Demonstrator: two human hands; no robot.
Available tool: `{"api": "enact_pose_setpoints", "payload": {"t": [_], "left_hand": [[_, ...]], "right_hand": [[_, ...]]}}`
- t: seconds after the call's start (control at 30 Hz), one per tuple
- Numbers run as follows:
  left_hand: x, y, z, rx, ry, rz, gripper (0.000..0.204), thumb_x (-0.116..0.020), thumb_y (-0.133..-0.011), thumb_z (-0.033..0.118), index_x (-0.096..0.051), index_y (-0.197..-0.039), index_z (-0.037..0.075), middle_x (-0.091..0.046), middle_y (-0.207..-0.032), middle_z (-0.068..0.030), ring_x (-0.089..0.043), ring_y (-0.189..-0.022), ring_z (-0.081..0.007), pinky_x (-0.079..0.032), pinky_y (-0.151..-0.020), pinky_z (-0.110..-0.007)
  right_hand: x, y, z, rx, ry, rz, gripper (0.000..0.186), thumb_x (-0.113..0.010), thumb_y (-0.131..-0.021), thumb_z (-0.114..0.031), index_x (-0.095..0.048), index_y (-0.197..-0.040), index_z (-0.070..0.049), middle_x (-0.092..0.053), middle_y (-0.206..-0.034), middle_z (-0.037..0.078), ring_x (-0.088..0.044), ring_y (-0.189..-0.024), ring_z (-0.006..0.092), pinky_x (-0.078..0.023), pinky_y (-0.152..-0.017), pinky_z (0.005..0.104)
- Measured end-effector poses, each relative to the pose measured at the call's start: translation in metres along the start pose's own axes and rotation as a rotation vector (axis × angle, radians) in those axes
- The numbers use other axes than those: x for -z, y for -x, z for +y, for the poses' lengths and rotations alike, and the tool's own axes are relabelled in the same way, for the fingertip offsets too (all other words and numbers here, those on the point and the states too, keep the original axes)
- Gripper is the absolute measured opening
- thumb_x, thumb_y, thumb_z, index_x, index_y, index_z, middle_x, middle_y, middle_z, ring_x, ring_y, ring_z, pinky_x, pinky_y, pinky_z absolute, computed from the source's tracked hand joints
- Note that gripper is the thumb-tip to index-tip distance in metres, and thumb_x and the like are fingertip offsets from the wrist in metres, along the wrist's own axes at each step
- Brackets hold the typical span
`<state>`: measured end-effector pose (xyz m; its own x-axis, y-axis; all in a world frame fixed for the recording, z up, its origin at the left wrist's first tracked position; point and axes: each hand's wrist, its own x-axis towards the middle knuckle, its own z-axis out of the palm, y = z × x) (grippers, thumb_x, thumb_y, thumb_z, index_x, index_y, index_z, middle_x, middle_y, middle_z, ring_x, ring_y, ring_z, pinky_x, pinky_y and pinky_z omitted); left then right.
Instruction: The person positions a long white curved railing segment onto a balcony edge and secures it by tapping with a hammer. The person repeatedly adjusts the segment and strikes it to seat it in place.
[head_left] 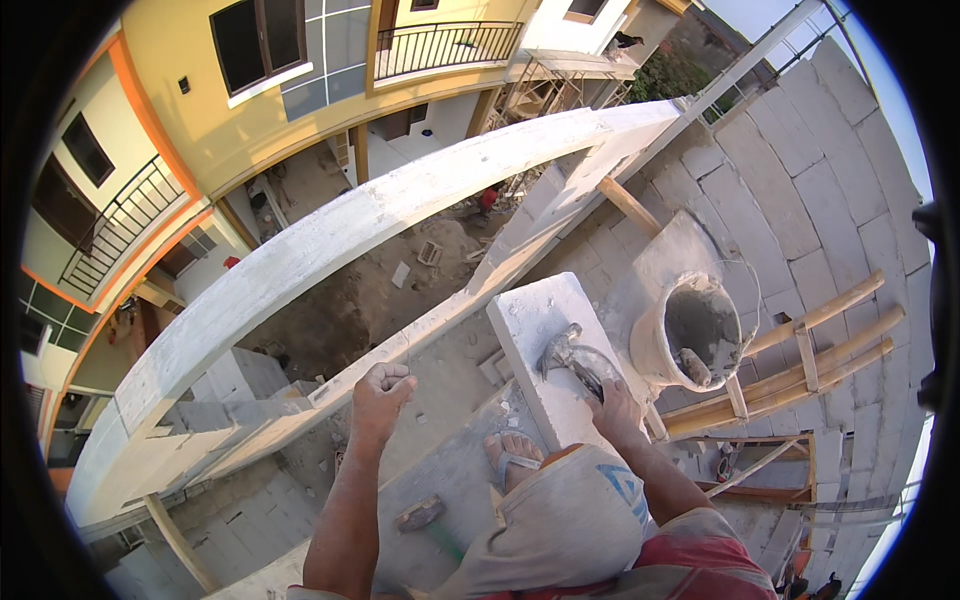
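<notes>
My right hand [617,412] is closed around a grey, cement-caked metal hand tool [575,358], whose exact kind I cannot make out. The tool rests on the broad face of a pale lightweight block [532,318] in front of me. Raised to the left of the block, my left hand [383,390] has its fingers curled together; whatever they hold, if anything, is too small to see. To the right of the block stands a bucket [655,345] coated with grey mortar, a mortar-smeared tool [692,366] inside it. A mallet [421,513] with a green handle lies by my sandalled foot.
Beyond my left hand runs a low block wall edge [440,335], with a drop to the ground behind it. A curved concrete beam [330,235] spans the gap. On the right, wooden poles [790,380] lean near a tall block wall [830,190]. Yellow buildings [180,110] stand opposite.
</notes>
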<state>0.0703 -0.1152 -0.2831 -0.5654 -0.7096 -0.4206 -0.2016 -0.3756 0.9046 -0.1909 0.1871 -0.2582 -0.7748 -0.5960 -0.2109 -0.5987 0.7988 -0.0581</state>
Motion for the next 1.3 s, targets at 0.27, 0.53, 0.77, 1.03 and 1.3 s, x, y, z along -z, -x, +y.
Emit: {"api": "enact_pose_setpoints", "payload": {"t": [0.27, 0.53, 0.77, 1.03, 1.3], "left_hand": [[-0.068, 0.006, 0.007, 0.054, -0.106, -0.085, 0.030, -0.071, -0.081, 0.014, -0.062, -0.104, -0.003, -0.068, -0.082, -0.0088, -0.063, -0.074, -0.0128, -0.050, -0.069, -0.027], [-0.090, 0.006, 0.023, 0.084, -0.251, 0.015, 0.051, -0.073, -0.077, 0.016, -0.057, -0.121, -0.003, -0.071, -0.088, -0.0140, -0.066, -0.081, -0.0160, -0.050, -0.076, -0.029], [-0.100, -0.002, 0.026, 0.133, -0.310, 0.015, 0.060, -0.073, -0.074, 0.015, -0.053, -0.128, -0.002, -0.070, -0.085, -0.0135, -0.066, -0.084, -0.0178, -0.050, -0.079, -0.031], [-0.120, -0.012, 0.015, 0.136, -0.253, 0.043, 0.058, -0.070, -0.074, 0.012, -0.053, -0.128, -0.002, -0.070, -0.081, -0.0142, -0.065, -0.080, -0.0176, -0.050, -0.078, -0.031], [-0.094, -0.015, 0.017, 0.144, -0.078, 0.118, 0.030, -0.059, -0.084, 0.009, -0.062, -0.112, -0.002, -0.065, -0.080, -0.0051, -0.060, -0.076, -0.0108, -0.049, -0.070, -0.025]], "right_hand": [[0.045, -0.024, -0.075, 0.451, -0.265, -0.133, 0.044, -0.060, -0.092, -0.030, -0.052, -0.130, -0.010, -0.055, -0.111, 0.016, -0.058, -0.103, 0.0327, -0.049, -0.087, 0.0454], [0.036, -0.080, -0.145, 0.909, -0.334, -0.357, 0.042, -0.057, -0.094, -0.029, -0.048, -0.131, -0.012, -0.060, -0.103, 0.015, -0.062, -0.095, 0.0329, -0.052, -0.081, 0.0438], [0.018, -0.089, -0.138, 1.008, -0.466, -0.419, 0.037, -0.057, -0.094, -0.027, -0.052, -0.126, -0.010, -0.061, -0.097, 0.014, -0.063, -0.091, 0.0329, -0.051, -0.078, 0.0444], [0.010, -0.098, -0.126, 0.912, -0.491, -0.447, 0.035, -0.058, -0.093, -0.026, -0.052, -0.123, -0.008, -0.060, -0.098, 0.014, -0.062, -0.091, 0.0346, -0.051, -0.078, 0.0460], [0.028, -0.080, -0.031, 0.484, -0.384, -0.092, 0.049, -0.065, -0.088, -0.021, -0.046, -0.129, -0.002, -0.050, -0.115, 0.021, -0.053, -0.109, 0.0379, -0.046, -0.093, 0.0457]]}}
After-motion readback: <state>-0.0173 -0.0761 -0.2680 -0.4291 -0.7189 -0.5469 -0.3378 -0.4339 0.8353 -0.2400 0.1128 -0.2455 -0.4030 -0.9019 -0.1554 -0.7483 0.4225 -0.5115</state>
